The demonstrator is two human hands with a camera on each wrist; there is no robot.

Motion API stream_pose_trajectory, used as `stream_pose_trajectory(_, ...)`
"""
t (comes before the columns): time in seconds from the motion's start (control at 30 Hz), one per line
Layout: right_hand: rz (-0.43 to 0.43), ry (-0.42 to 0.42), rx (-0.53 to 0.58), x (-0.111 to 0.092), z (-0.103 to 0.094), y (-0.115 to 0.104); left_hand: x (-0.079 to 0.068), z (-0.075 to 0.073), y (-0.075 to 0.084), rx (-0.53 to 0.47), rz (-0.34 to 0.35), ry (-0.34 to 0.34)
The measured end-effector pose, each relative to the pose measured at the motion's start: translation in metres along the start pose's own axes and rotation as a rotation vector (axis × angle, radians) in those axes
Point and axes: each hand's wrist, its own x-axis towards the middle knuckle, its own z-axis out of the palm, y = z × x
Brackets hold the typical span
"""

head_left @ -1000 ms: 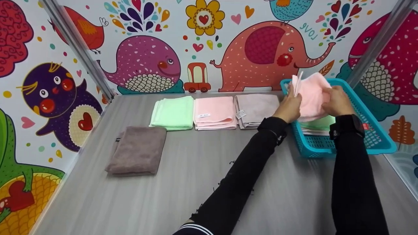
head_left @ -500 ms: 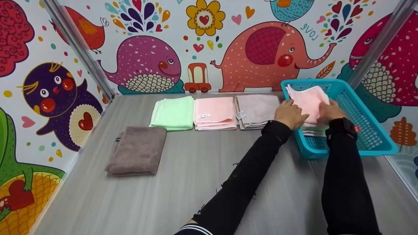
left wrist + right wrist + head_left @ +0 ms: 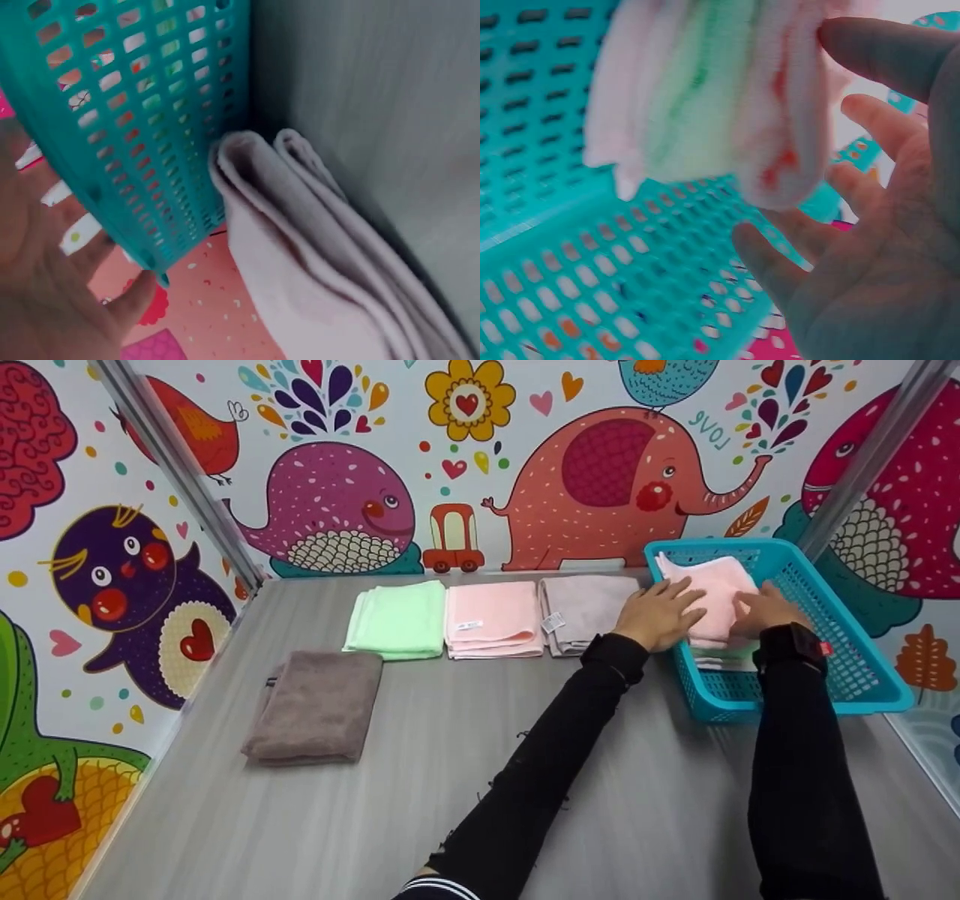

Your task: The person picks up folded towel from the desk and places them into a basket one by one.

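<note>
Loosely, the pink towel [image 3: 716, 594] is lying folded on the green towel [image 3: 736, 651] inside the blue basket [image 3: 817, 708]. The left hand [image 3: 660, 615] is hovering at the rim, fingers spread, gripping nothing; the right hand [image 3: 770, 613] is touching the pink towel's folded edge with its thumb, fingers apart. That towel is looking light, soft and floppy, hardly fragile, so pinching all its layers along the thick fold is probably suiting it best.
</note>
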Motion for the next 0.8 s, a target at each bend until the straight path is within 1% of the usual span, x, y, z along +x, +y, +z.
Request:
stream_pose_trajectory(0.07, -0.005, 0.032, -0.005, -0.001, -0.006, -0.006, -0.004, 0.000, -0.010, -0.047, 0.007, 0.062)
stream_pose_trajectory(0.13, -0.038, 0.053, -0.036, -0.002, -0.012, -0.016, -0.011, 0.001, -0.022, -0.074, 0.004, 0.114)
stream_pose_trajectory(0.2, -0.077, 0.075, -0.050, -0.006, -0.017, -0.030, -0.018, 0.004, -0.036, -0.073, -0.025, 0.141)
stream_pose_trajectory(0.23, -0.096, 0.085, -0.044, -0.008, -0.018, -0.037, -0.022, 0.006, -0.043, -0.059, -0.046, 0.140)
stream_pose_trajectory(0.3, -0.141, 0.105, -0.036, -0.014, -0.017, -0.052, -0.031, 0.012, -0.057, -0.014, -0.093, 0.105)
stream_pose_trajectory(0.37, -0.193, 0.116, -0.023, -0.021, -0.012, -0.065, -0.039, 0.019, -0.068, 0.030, -0.135, 0.036)
stream_pose_trajectory(0.4, -0.217, 0.114, -0.015, -0.024, -0.009, -0.071, -0.042, 0.022, -0.073, 0.049, -0.148, -0.002)
stream_pose_trajectory(0.47, -0.255, 0.103, 0.001, -0.031, -0.001, -0.080, -0.048, 0.028, -0.078, 0.085, -0.153, -0.068)
stream_pose_trajectory(0.53, -0.286, 0.082, 0.012, -0.035, 0.008, -0.086, -0.052, 0.033, -0.080, 0.125, -0.148, -0.100)
stream_pose_trajectory(0.63, -0.315, 0.059, 0.006, -0.038, 0.018, -0.092, -0.057, 0.035, -0.079, 0.207, -0.130, -0.116)
stream_pose_trajectory(0.7, -0.326, 0.055, -0.004, -0.038, 0.023, -0.094, -0.060, 0.034, -0.077, 0.250, -0.122, -0.130)
stream_pose_trajectory(0.8, -0.321, 0.070, -0.013, -0.037, 0.025, -0.095, -0.065, 0.029, -0.074, 0.289, -0.093, -0.175)
